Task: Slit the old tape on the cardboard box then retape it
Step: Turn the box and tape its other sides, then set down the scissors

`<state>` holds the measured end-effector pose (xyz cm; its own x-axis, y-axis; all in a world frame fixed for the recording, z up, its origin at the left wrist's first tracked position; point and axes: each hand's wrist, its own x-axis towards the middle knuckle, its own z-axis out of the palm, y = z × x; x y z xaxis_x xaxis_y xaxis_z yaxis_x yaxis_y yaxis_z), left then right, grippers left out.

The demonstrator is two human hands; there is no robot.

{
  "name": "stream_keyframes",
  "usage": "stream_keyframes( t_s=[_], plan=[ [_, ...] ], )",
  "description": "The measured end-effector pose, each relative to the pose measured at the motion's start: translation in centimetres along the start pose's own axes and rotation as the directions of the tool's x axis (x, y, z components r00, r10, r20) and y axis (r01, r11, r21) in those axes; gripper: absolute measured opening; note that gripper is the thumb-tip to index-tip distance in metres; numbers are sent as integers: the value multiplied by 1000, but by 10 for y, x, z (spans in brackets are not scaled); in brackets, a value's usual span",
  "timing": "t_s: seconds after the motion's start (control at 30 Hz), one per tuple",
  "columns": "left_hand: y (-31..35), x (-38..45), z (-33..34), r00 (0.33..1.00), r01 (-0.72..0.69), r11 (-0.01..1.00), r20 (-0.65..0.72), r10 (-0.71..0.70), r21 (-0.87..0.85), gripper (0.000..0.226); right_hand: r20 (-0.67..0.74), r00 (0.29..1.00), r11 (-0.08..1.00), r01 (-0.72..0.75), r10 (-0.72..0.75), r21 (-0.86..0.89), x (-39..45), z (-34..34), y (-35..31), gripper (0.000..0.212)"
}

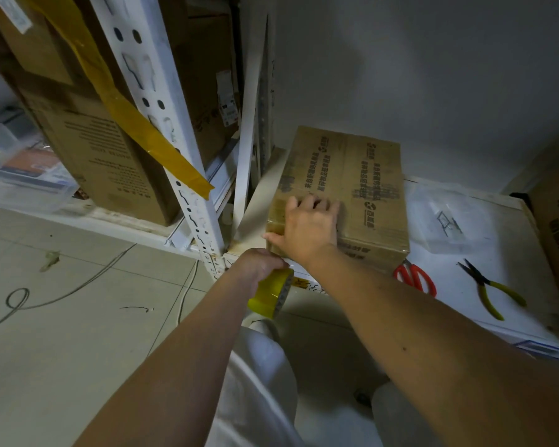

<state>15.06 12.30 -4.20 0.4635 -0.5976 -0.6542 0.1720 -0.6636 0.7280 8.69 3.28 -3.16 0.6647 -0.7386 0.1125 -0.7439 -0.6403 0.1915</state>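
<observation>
A small cardboard box (352, 175) with dark printed text sits on a white shelf surface (465, 285), its top flaps lying flat. My right hand (307, 227) lies spread on the box's near left corner, fingers on the top and thumb down the front face. Just below and left of that corner, my left hand (259, 262) grips a roll of yellow tape (271, 295), held at the shelf's front edge. Whether a strip runs from the roll to the box is hidden by my hands.
Red-handled scissors (415, 277) lie right of the box, yellow-handled pliers (491, 288) farther right, a clear plastic bag (446, 217) behind them. A white rack post (178, 175) with a hanging yellow tape strip (136, 124) stands left, large cartons (88, 150) behind. Cables cross the tiled floor (78, 301).
</observation>
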Motion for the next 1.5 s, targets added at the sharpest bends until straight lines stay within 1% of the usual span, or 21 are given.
stream_keyframes(
  t_s=[0.1, 0.23, 0.3, 0.37, 0.4, 0.47, 0.5, 0.53, 0.57, 0.63, 0.67, 0.7, 0.77, 0.8, 0.93, 1.07, 1.13, 1.23, 1.3, 1.4, 1.5],
  plan=[
    [-1, 0, 6, 1000, -4, 1000, 16, 3, 3, 23, 24, 999, 999, 44, -43, -31, 3, -3, 0, 81],
    [3, -4, 15, 999, -13, 1000, 29, 13, -3, 25, 18, 987, 987, 163, -162, -16, -3, -7, 21, 69],
    [6, -8, 19, 999, -19, 1000, 45, 20, -6, 26, 29, 962, 960, 267, -270, 86, -8, -8, 44, 65],
    [10, -12, 23, 997, -28, 1000, 69, 29, -5, 20, 65, 943, 919, 301, -327, 253, -16, -11, 76, 60],
    [12, -13, 25, 997, -34, 999, 76, 34, -1, 19, 56, 947, 910, 286, -316, 299, -21, -13, 93, 58],
    [15, -15, 31, 996, -39, 999, 78, 38, 9, 26, -1, 974, 931, 215, -225, 296, -34, -13, 130, 59],
    [17, -16, 35, 996, -41, 999, 78, 40, 17, 30, -3, 985, 942, 166, -173, 291, -42, -11, 148, 60],
    [18, -18, 39, 996, -45, 999, 77, 43, 22, 33, 25, 990, 942, 125, -140, 310, -51, -11, 164, 63],
    [20, -20, 44, 996, -48, 998, 79, 45, 35, 36, 86, 989, 935, 86, -123, 345, -61, -10, 178, 65],
    [22, -22, 53, 995, -45, 997, 92, 39, 67, 36, 189, 973, 916, 44, -129, 398, -77, -6, 194, 61],
    [23, -24, 57, 994, -50, 996, 97, 42, 78, 33, 199, 971, 909, 37, -131, 416, -82, -2, 196, 53],
    [24, -25, 61, 993, -60, 994, 106, 50, 95, 29, 179, 976, 909, 39, -123, 414, -85, 4, 195, 44],
    [26, -26, 69, 991, -82, 990, 119, 68, 119, 29, 110, 989, 915, 49, -101, 400, -87, 13, 192, 29],
    [26, -27, 72, 990, -89, 988, 119, 75, 124, 31, 81, 992, 911, 54, -96, 410, -88, 16, 190, 26],
    [25, -30, 76, 992, -96, 987, 96, 84, 129, 38, 20, 996, 871, 65, -85, 488, -89, 21, 178, 30],
    [25, -28, 75, 993, -109, 989, 49, 105, 99, 38, 30, 998, 834, 27, -53, 552, -90, 17, 165, 38],
    [24, -28, 75, 994, -109, 989, 30, 106, 100, 37, 16, 998, 860, 37, -52, 509, -91, 15, 158, 34],
    [20, -29, 77, 994, -111, 986, 35, 108, 124, 35, -16, 1000, 943, 23, -19, 331, -91, 10, 144, 35],
    [18, -31, 78, 994, -108, 986, 43, 104, 128, 31, -51, 999, 968, 16, -4, 249, -90, 8, 136, 36],
    [14, -34, 80, 991, -115, 983, 88, 103, 140, 29, -118, 993, 974, 48, -22, 223, -92, 10, 133, 34],
    [13, -36, 84, 980, -147, 975, 158, 121, 166, 13, -149, 986, 960, 108, -71, 257, -93, 15, 140, 32]
  ],
)
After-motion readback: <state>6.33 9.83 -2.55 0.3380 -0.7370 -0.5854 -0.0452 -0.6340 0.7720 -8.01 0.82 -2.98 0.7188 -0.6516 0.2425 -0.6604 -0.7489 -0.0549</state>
